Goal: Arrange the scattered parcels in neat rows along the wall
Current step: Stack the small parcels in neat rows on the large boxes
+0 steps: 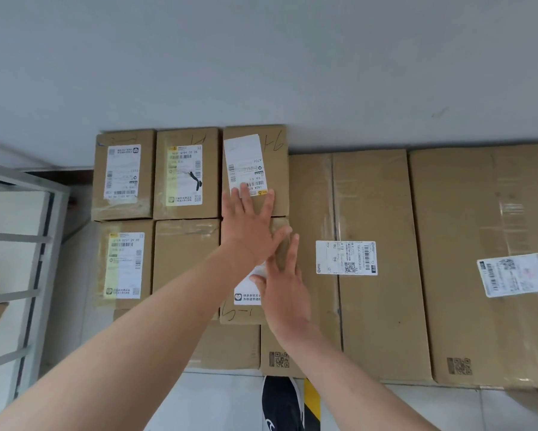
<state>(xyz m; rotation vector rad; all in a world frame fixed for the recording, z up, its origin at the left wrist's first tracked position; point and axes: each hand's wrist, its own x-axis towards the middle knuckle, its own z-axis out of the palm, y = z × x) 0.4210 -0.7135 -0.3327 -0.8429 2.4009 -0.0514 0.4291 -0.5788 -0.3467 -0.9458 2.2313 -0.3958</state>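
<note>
Now left hand (250, 227) and right hand (284, 289) rest spread fingers (268, 203) on parcels (275, 163).

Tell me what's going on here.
A person is tidying small boxes into two rows against the wall. The left hand lies flat over the seam between the back box and front box; the right hand rests flat on the front box's right edge, beside a large carton. Neither hand grips anything.

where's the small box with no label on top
In the head view the unlabelled box sits left of centre, in the second row from the wall, between the yellow-labelled box on its left and the white-labelled box on its right.
</note>
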